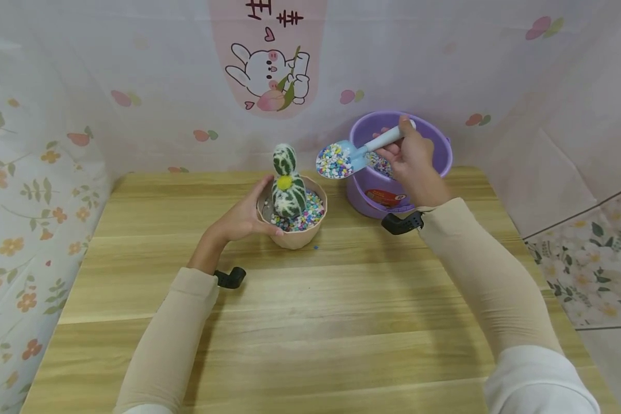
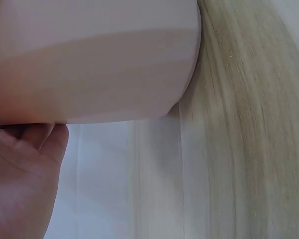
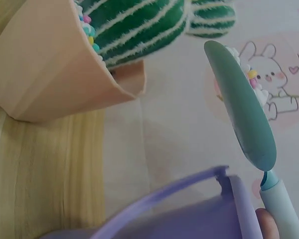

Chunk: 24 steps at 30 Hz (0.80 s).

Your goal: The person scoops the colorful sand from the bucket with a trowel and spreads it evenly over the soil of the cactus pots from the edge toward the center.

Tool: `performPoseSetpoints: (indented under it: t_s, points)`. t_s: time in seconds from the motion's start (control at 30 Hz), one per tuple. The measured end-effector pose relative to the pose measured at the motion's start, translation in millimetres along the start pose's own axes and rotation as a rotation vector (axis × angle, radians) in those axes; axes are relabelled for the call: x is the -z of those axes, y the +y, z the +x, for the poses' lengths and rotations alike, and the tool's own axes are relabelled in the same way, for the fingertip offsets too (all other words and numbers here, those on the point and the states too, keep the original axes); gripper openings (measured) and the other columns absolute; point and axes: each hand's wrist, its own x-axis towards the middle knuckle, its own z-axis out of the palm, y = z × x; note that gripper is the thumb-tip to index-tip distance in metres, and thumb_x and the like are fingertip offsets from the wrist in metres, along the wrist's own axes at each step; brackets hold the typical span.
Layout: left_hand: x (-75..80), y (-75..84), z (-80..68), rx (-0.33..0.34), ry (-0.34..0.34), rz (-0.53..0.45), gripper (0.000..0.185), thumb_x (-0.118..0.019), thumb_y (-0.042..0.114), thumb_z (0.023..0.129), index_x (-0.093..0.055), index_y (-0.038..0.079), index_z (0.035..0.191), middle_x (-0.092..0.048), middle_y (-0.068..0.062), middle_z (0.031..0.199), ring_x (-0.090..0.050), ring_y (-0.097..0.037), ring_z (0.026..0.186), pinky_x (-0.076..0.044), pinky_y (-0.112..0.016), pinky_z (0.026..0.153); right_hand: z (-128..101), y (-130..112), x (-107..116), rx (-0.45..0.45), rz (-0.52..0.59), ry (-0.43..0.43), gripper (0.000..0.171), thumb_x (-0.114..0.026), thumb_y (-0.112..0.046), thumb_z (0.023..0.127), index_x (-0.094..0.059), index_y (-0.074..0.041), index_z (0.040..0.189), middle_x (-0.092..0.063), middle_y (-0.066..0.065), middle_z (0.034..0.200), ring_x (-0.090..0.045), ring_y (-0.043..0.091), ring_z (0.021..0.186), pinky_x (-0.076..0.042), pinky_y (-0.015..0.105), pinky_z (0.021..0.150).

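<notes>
My left hand [image 1: 243, 215] grips the left side of a pale pink flowerpot [image 1: 299, 238], thumb along its front. In the pot stands a green-and-white striped cactus [image 1: 288, 199] with a yellow flower, and colourful pebbles [image 1: 313, 211] cover much of the surface around it. My right hand [image 1: 416, 160] holds a light blue trowel [image 3: 241, 107] by its pale handle. Its scoop, heaped with more pebbles [image 1: 335, 161], hangs between the pot and a purple bucket [image 1: 361, 202]. The left wrist view shows my fingertips [image 2: 56, 142] against the pot's wall.
The bucket, with pebbles [image 1: 379, 165] inside and its handle lowered at the front, stands at the table's back right. One blue pebble [image 1: 316, 247] lies on the wooden table [image 1: 310, 333] near the pot. Behind hangs a printed cloth [image 1: 160, 69] with a rabbit drawing.
</notes>
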Motion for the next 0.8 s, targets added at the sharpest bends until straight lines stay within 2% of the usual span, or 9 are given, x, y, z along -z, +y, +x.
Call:
performPoseSetpoints:
  t_s: [0.17,0.33,0.53,0.8]
  points:
    - [1.6,-1.6,-0.8,-0.007,-0.011,-0.02,0.121,-0.089,0.013,0.067,-0.009,0.018,0.157,-0.018,-0.005,0.158,-0.022,-0.023,0.143,-0.016,-0.045,0.119,-2.1,8.4,-2.3,0.015,-0.042,-0.008,0.033,-0.062,-0.021,0.096,-0.055,-0.01,0.127,-0.065,0.02,0.09,-0.062,0.039,0.111,-0.055,0.048,0.072]
    - [4.5,-2.1,-1.7,0.001,-0.025,0.011,0.122,-0.09,0.015,0.067,-0.007,0.015,0.157,-0.015,-0.004,0.16,-0.018,-0.022,0.145,-0.013,-0.045,0.119,-3.2,11.5,-2.2,0.037,-0.063,-0.012,0.042,-0.062,-0.021,0.095,-0.053,-0.009,0.135,-0.066,0.019,0.086,-0.063,0.039,0.109,-0.056,0.046,0.069]
    - [7.4,-4.2,-5.2,0.011,-0.036,0.013,0.122,-0.09,0.016,0.066,-0.008,0.019,0.157,-0.015,-0.001,0.16,-0.018,-0.02,0.145,-0.013,-0.045,0.119,-6.8,12.4,-2.7,0.049,-0.074,-0.015,0.043,-0.063,-0.021,0.095,-0.053,-0.008,0.135,-0.066,0.019,0.087,-0.062,0.039,0.109,-0.057,0.045,0.07]
    - [9.0,-3.9,-7.1,0.003,-0.058,0.026,0.123,-0.09,0.016,0.066,-0.007,0.015,0.157,-0.014,-0.002,0.161,-0.016,-0.02,0.146,-0.012,-0.044,0.12,-16.0,15.3,-3.1,0.046,-0.104,-0.021,0.044,-0.063,-0.022,0.095,-0.052,-0.006,0.134,-0.067,0.017,0.086,-0.066,0.037,0.105,-0.057,0.045,0.071]
